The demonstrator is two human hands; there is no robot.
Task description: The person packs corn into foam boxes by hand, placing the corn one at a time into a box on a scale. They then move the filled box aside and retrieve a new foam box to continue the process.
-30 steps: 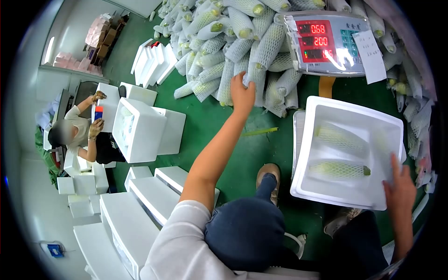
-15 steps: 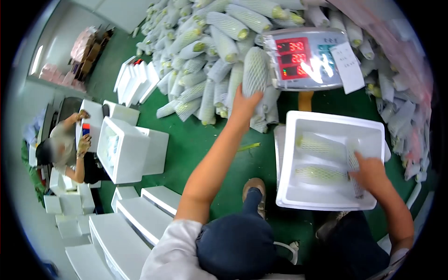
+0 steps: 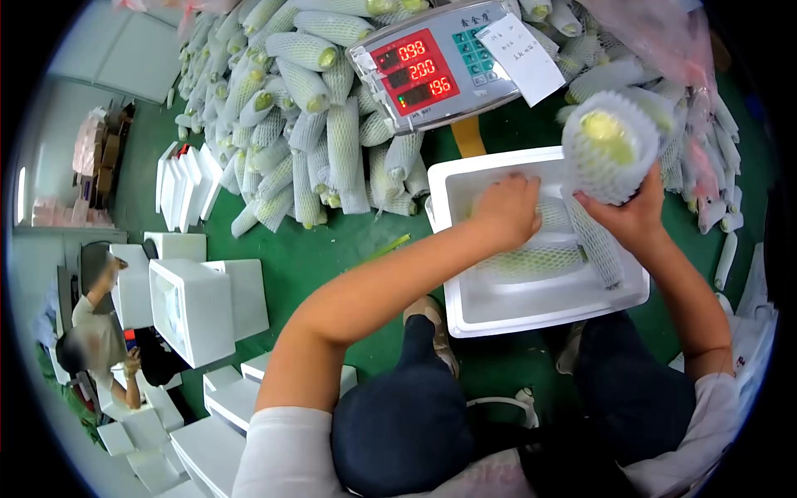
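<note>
My right hand [image 3: 627,212] grips a thick pale green vegetable in a white foam net [image 3: 610,149], raised over the right rim of a white foam box [image 3: 540,311]. Its yellowish end points up toward me. My left hand [image 3: 508,209] is inside the box with curled fingers, against the upper netted vegetable [image 3: 552,217]; what the fingers hold, if anything, is hidden. Nearer me lies another netted vegetable [image 3: 531,261]. A slimmer one in grey-white netting [image 3: 596,241] lies along the right side, partly under my right hand.
A scale display [image 3: 432,66] with red digits and a paper note [image 3: 523,58] stands beyond the box. A large pile of netted vegetables [image 3: 290,108] lies behind it. At left are white foam boxes [image 3: 195,307] and a co-worker [image 3: 100,332]. Pink plastic sheeting [image 3: 656,41] hangs at right.
My left hand has come from the pile into the box. My right hand has risen out of the box and now holds a netted vegetable. The view has shifted and the display digits differ.
</note>
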